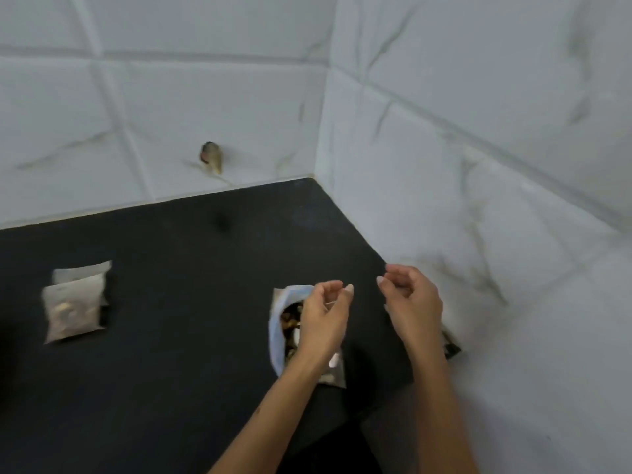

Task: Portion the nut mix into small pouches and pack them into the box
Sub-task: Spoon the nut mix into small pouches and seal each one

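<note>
White marble-veined wall tiles (212,97) meet in a corner above a black matte countertop (164,371), and a small dull metal stub (212,156) pokes out of the back wall just above the counter.

From the head camera, both forearms reach in from the bottom edge. The left hand (323,318) hovers over the open silver foil bag of nut mix (289,323), its fingers curled with thumb and forefinger drawn close together; something thin and pale seems to sit at that pinch, but blur keeps me from saying what, or whether anything is truly held. The right hand (412,295) hangs just beside it, nearer the side wall, fingers loosely bent and holding nothing I can see. A dark-printed packet (451,345) peeks out behind the right wrist, against the wall.

The bag lies flat directly beneath the left hand, its long axis running away from the person, mouth toward the back wall with brown nuts showing inside. So the left hand is the nearer one for a scoop or pinch.

Well apart, at the far left of the counter, two small filled translucent pouches (75,307) lie overlapping, one partly on the other. No box shows anywhere, so packing looks some way off; portioning is probably the step in hand.
</note>
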Demonstrator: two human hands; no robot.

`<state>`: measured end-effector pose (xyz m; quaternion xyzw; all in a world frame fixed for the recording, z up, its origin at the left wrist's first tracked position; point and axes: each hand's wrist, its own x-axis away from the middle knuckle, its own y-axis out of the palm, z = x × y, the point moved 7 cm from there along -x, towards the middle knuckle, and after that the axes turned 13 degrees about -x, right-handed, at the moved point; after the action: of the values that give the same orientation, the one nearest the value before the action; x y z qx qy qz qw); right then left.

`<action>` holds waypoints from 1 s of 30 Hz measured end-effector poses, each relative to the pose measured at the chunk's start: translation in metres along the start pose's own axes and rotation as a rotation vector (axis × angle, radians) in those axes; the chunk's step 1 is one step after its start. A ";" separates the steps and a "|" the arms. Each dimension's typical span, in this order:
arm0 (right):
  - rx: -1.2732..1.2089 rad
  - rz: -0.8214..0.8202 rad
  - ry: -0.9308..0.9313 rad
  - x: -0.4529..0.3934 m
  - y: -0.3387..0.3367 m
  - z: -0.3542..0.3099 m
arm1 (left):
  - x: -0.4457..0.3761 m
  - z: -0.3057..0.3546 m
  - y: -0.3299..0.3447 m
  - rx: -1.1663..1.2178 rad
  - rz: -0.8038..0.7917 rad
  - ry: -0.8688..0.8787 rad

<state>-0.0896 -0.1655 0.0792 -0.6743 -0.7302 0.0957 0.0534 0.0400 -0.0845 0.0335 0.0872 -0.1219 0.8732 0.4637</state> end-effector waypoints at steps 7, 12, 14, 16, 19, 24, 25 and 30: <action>0.532 0.111 0.209 -0.030 -0.087 0.065 | 0.007 -0.023 0.108 0.017 -0.173 -0.207; 0.804 0.078 0.257 -0.032 -0.085 0.068 | 0.004 -0.027 0.134 0.057 -0.189 -0.316; 0.851 0.011 0.304 -0.031 -0.082 0.075 | 0.002 -0.030 0.138 0.059 -0.179 -0.341; 0.857 -0.035 0.345 -0.030 -0.082 0.082 | 0.001 -0.032 0.140 0.080 -0.172 -0.359; 0.872 -0.033 0.354 -0.029 -0.084 0.083 | 0.001 -0.032 0.144 0.118 -0.167 -0.388; 0.888 -0.001 0.319 -0.030 -0.086 0.075 | 0.006 -0.020 0.147 0.191 -0.206 -0.370; 0.879 0.005 0.304 -0.029 -0.085 0.074 | 0.006 -0.018 0.146 0.204 -0.206 -0.366; 0.540 0.065 0.157 -0.028 -0.080 0.054 | 0.009 -0.007 0.124 0.222 -0.127 -0.246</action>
<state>-0.1766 -0.2027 0.0450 -0.6640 -0.6501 0.2358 0.2844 -0.0688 -0.1425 0.0130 0.2517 -0.0747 0.8330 0.4870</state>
